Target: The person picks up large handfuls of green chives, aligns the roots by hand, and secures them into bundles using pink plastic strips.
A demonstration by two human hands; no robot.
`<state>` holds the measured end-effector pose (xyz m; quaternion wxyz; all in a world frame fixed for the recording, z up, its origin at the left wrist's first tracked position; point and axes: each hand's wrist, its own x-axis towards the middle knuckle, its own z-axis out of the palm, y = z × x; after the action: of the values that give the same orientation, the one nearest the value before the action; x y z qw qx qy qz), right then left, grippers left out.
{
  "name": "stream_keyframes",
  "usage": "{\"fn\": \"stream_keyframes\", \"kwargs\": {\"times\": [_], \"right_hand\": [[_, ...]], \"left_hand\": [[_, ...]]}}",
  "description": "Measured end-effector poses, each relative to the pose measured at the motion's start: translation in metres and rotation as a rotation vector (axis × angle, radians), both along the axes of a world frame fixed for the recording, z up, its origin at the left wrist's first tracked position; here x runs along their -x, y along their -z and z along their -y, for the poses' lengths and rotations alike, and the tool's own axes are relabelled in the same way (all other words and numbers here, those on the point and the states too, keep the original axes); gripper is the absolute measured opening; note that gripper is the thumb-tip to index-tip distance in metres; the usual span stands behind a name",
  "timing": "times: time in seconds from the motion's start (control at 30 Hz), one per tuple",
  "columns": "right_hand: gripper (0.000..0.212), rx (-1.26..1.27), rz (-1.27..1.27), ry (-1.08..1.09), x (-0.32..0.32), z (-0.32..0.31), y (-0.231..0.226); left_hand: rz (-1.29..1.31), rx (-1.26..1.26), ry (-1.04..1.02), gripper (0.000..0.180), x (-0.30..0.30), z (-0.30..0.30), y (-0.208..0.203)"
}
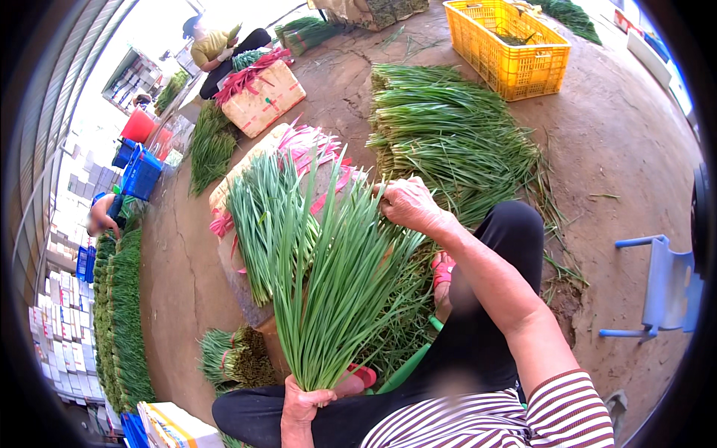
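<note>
My left hand (305, 401) is wrapped round the base of a loose bunch of garlic chives (336, 299), whose long green leaves fan upward and away from me. At the far right of that fan, my right hand (409, 205) is closed in a pinch on some leaf tips. Beside the held bunch, another bundle of chives (265, 216) lies on a low box-like stand (239, 265). Pink strips (314, 145) are spread over the stand's far end, partly covered by leaves.
A large chive pile (448, 134) lies ahead right, near a yellow crate (515, 67). Tied bundles (237, 355) sit at lower left, long chive rows (127, 321) farther left. A blue chair (661, 287) stands right. Another person (213, 52) sits at the back; one bends at left.
</note>
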<state>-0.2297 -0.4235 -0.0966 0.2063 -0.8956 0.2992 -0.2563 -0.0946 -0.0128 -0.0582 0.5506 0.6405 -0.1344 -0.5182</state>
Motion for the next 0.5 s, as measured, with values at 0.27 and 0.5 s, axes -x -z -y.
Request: {"fn": "stream_keyframes", "kwargs": {"times": [0.27, 0.5], "right_hand": [[0.02, -0.073, -0.059, -0.023, -0.001, -0.004, -0.005], [0.02, -0.799, 0.625, -0.201, 0.003, 0.005, -0.013]], "left_hand": [[-0.081, 0.063, -0.017, 0.04, 0.001, 0.004, -0.004], [-0.135, 0.091, -0.05, 0.046, 0.003, 0.006, -0.006]]}}
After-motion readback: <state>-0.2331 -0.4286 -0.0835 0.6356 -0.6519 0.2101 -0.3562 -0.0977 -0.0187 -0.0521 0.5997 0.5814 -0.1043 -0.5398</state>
